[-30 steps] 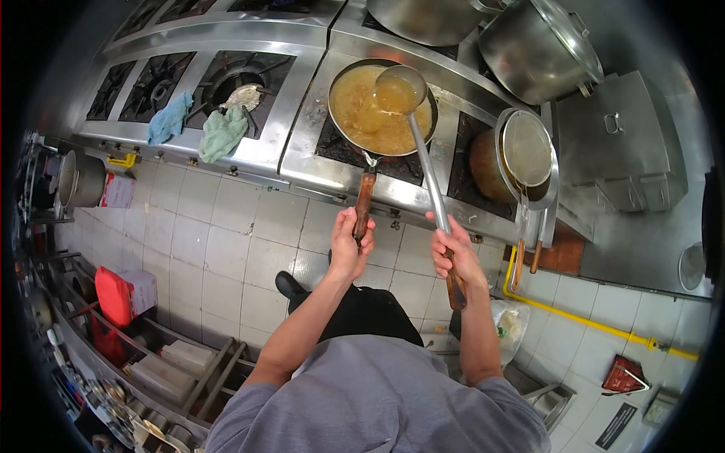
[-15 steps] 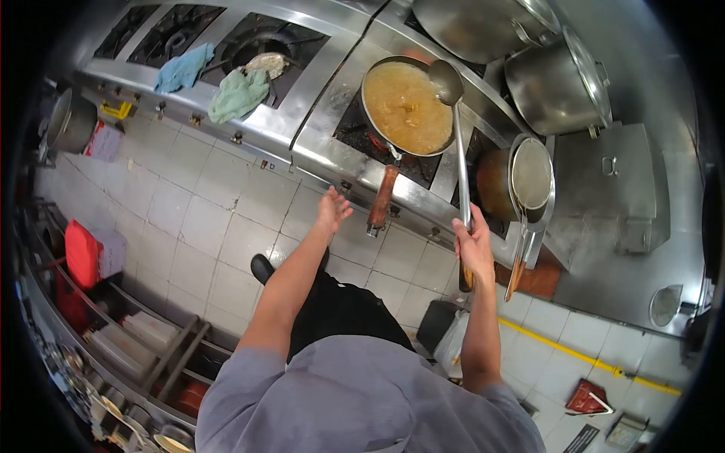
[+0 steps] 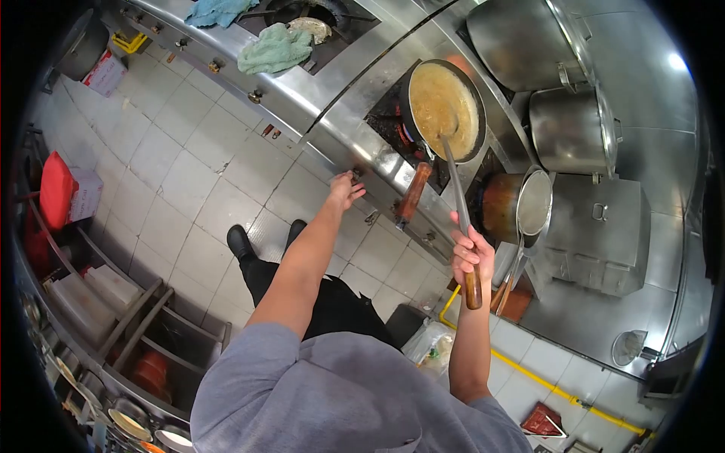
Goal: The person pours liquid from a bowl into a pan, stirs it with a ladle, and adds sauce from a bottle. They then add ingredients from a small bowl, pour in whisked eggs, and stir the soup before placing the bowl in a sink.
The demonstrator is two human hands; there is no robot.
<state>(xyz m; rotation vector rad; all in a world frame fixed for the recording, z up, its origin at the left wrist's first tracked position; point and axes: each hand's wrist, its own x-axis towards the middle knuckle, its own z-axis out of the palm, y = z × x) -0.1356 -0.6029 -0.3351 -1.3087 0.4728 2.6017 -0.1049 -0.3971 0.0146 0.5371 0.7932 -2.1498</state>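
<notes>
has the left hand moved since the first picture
Yes. Against the stove, the left hand has moved leftward along its front, off the pan handle it was gripping.

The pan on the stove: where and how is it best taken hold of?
Probably by its wooden handle, mid-length, from the near side, with the left hand: the handle points outward over the stove front, away from the liquid in the pan.

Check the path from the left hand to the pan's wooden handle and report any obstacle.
Nothing visible blocks it. The left hand is by the stove front, and the wooden handle juts out to its right with an open gap between. The ladle, in the right hand, lies on the handle's far side.
</notes>
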